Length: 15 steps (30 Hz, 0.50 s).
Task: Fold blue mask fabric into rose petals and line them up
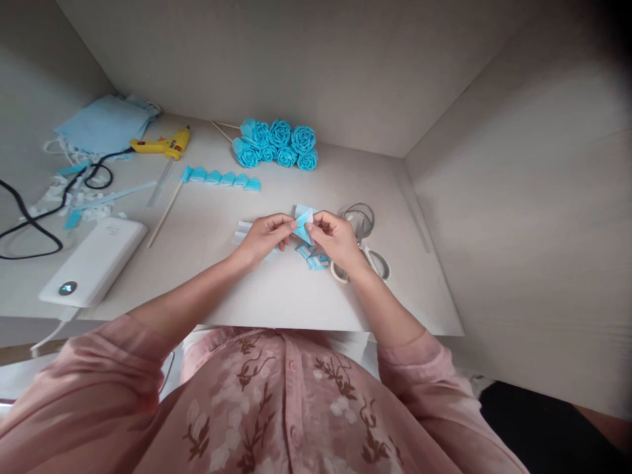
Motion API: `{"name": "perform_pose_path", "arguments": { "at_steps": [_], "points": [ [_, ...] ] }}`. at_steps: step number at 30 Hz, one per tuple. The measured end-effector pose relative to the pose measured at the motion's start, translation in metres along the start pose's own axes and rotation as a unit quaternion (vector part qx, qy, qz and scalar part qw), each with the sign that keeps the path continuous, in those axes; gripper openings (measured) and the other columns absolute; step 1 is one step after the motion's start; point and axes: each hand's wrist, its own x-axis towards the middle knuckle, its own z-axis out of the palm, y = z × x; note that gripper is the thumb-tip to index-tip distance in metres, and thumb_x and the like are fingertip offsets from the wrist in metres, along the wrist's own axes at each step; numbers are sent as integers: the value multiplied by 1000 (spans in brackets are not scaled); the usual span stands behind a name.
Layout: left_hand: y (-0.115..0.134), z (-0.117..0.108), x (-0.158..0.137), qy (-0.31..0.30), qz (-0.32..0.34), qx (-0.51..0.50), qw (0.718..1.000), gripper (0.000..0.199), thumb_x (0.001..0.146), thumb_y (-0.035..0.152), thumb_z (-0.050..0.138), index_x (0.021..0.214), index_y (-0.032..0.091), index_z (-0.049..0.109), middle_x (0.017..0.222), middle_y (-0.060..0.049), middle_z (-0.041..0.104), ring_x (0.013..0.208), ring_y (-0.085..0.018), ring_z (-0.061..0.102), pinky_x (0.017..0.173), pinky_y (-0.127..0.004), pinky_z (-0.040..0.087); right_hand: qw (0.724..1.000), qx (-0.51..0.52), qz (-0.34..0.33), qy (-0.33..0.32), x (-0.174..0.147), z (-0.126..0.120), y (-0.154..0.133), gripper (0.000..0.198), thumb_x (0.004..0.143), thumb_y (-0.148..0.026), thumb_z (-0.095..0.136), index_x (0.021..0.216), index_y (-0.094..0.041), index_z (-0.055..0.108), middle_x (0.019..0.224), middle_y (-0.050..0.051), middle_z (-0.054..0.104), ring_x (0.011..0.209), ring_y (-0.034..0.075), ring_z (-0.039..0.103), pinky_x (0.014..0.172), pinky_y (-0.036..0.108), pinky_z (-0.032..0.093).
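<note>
Between my two hands is a small blue-and-white piece of face mask fabric, partly folded. My left hand pinches its left side between thumb and fingers. On the right side, my right hand pinches it the same way. Just under my hands lie several small folded blue pieces. White-handled scissors rest partly behind my right wrist. A roll of clear tape sits beyond my right hand. Pale strips show beside my left hand.
Blue fabric roses lie at the back. A wooden stick carries a row of folded blue pieces. To the left are a yellow glue gun, stacked face masks, a black cord, scraps and a white power bank. Panels wall the table.
</note>
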Motion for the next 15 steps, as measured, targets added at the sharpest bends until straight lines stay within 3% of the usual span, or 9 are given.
{"name": "perform_pose_path", "arguments": {
  "at_steps": [5,11,15],
  "points": [
    [-2,-2,0,12,27,54,998,42,73,56,71,64,15,64,56,1,55,52,-9,46,51,-22,38,1000,14,-9,-6,-1,1,1,22,83,-39,62,74,-20,58,64,-4,50,58,9,43,55,23,36],
    [2,-1,-2,26,22,24,999,41,71,54,74,64,15,65,57,1,57,54,-9,48,53,-22,40,999,32,5,3,-3,-3,-7,38,87,-55,57,82,-19,67,62,-3,53,58,10,48,56,23,40],
    [6,0,-3,39,15,17,999,39,68,52,77,63,15,65,56,1,56,54,-10,48,53,-22,39,998,61,23,-21,-3,-1,-4,36,81,-55,66,87,-20,68,69,-2,59,60,11,51,56,23,44]
  ]
}}
